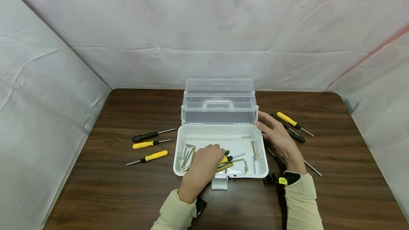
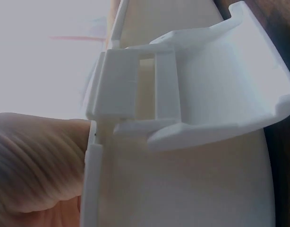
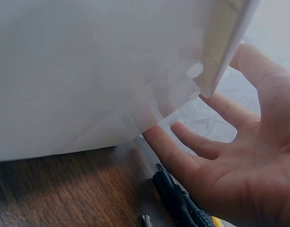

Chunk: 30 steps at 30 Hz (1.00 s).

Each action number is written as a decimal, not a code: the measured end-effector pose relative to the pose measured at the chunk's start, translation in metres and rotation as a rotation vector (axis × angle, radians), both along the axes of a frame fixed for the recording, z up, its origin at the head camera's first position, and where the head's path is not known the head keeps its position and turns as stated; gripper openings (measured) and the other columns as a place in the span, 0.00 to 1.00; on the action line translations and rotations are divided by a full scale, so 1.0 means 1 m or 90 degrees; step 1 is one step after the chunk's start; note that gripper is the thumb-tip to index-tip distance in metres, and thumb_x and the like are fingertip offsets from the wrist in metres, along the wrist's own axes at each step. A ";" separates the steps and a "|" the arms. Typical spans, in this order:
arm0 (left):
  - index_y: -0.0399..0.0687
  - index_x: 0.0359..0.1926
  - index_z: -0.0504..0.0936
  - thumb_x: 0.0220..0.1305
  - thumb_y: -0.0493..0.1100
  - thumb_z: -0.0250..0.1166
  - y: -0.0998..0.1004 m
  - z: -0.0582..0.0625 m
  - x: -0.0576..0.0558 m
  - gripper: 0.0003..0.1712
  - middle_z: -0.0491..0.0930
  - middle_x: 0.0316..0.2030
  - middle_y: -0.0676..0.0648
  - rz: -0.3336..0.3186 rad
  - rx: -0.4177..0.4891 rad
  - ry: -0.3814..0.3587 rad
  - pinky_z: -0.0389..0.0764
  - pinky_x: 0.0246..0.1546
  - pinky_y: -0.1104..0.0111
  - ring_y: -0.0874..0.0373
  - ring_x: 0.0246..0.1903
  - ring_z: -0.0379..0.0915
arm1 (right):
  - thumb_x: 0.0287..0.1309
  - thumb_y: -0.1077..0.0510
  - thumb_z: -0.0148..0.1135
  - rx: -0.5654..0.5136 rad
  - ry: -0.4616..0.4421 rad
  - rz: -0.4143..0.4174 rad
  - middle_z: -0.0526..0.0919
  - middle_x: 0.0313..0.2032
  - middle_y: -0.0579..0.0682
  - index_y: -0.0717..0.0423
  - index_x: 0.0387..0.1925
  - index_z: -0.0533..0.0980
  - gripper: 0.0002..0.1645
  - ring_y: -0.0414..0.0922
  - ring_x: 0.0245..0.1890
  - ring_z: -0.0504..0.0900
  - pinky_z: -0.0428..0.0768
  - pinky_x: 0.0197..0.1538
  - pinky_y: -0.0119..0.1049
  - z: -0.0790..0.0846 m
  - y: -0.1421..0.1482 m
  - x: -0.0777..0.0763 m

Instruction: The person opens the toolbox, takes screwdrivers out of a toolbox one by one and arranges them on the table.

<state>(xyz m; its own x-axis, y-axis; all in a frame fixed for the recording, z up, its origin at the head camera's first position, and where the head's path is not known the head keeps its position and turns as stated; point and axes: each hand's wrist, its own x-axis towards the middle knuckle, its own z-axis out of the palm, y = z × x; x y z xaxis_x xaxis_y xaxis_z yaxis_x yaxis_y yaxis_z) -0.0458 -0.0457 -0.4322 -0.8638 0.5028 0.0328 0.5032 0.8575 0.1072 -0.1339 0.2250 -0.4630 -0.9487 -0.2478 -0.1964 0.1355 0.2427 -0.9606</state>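
Note:
A white toolbox (image 1: 180, 152) with its clear lid (image 1: 220, 116) raised stands on the table. My left hand (image 1: 206, 160) reaches down into it, knuckles up; its fingertips are hidden, so a grip cannot be made out. Beside those fingers lie a yellow-and-black screwdriver (image 1: 227, 159) and an olive-yellow handle (image 1: 224, 167). Hex keys (image 1: 191, 146) lie on the box's left side, and thin metal pieces (image 1: 254, 151) on its right. My right hand (image 1: 281, 139) has its fingers extended against the box's back right corner; the right wrist view shows this hand (image 3: 230, 146) spread along the wall.
Left of the box lie a black screwdriver (image 1: 145, 136) and two yellow ones, one nearer the front (image 1: 156, 155). Several more, including a yellow screwdriver (image 1: 287, 118), lie right of it around my right hand. The front latch (image 1: 219, 183) hangs open. White sheeting (image 1: 204, 66) encloses the table.

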 end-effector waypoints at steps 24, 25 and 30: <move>0.49 0.34 0.84 0.59 0.36 0.74 -0.002 0.002 -0.005 0.06 0.81 0.30 0.49 -0.016 0.007 0.002 0.77 0.21 0.64 0.55 0.32 0.79 | 0.77 0.44 0.57 -0.001 -0.005 -0.001 0.58 0.80 0.57 0.47 0.81 0.59 0.39 0.55 0.71 0.67 0.83 0.56 0.35 0.002 -0.001 0.000; 0.49 0.34 0.84 0.59 0.37 0.74 -0.002 0.002 -0.005 0.06 0.81 0.31 0.49 -0.014 0.007 0.003 0.77 0.21 0.64 0.55 0.32 0.79 | 0.77 0.44 0.57 -0.001 -0.005 -0.001 0.58 0.80 0.57 0.47 0.81 0.58 0.39 0.56 0.72 0.66 0.83 0.55 0.35 0.002 -0.001 0.000; 0.49 0.35 0.83 0.58 0.33 0.69 -0.004 0.002 -0.004 0.07 0.80 0.32 0.49 -0.003 0.013 0.016 0.74 0.19 0.66 0.55 0.33 0.78 | 0.77 0.44 0.57 0.002 -0.007 0.000 0.57 0.80 0.57 0.46 0.81 0.58 0.39 0.58 0.71 0.67 0.83 0.55 0.34 0.000 0.000 0.000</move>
<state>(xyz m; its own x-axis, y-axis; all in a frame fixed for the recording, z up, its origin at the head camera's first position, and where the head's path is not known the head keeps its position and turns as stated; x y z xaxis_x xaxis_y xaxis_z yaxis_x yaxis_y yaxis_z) -0.0501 -0.0495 -0.4304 -0.8600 0.5061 0.0649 0.5103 0.8528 0.1113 -0.1341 0.2249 -0.4627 -0.9467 -0.2465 -0.2073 0.1457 0.2463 -0.9582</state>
